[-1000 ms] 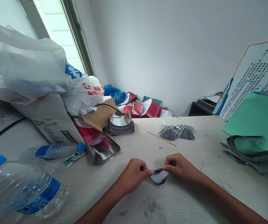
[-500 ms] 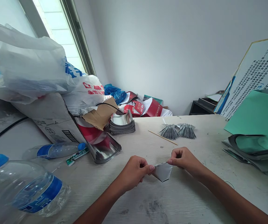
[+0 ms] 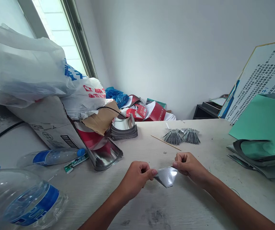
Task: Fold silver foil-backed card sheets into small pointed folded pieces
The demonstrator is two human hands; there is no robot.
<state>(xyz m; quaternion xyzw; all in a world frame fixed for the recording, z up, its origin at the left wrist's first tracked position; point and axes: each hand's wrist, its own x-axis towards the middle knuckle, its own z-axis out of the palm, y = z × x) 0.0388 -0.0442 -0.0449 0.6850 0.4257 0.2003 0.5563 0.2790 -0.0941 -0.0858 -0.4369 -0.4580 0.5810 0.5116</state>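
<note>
A small piece of shiny silver sheet, pointed toward me, is stretched between my two hands just over the table. My left hand pinches its left corner between thumb and fingers. At the upper right corner, my right hand grips it the same way. Beyond my hands lie two fan-shaped bundles of thin silver strips. A thin wooden stick rests on the table, left of the bundles.
Stacked curved silver sheets and a cardboard box under plastic bags stand at the left. Water bottles are nearer me. Green folders and dark curved sheets fill the right side. The tabletop has dark smudges.
The silver sheet has tilted, so its bright face now reflects more light. My hands have moved slightly apart, still pinching it. The view has shifted a little.
</note>
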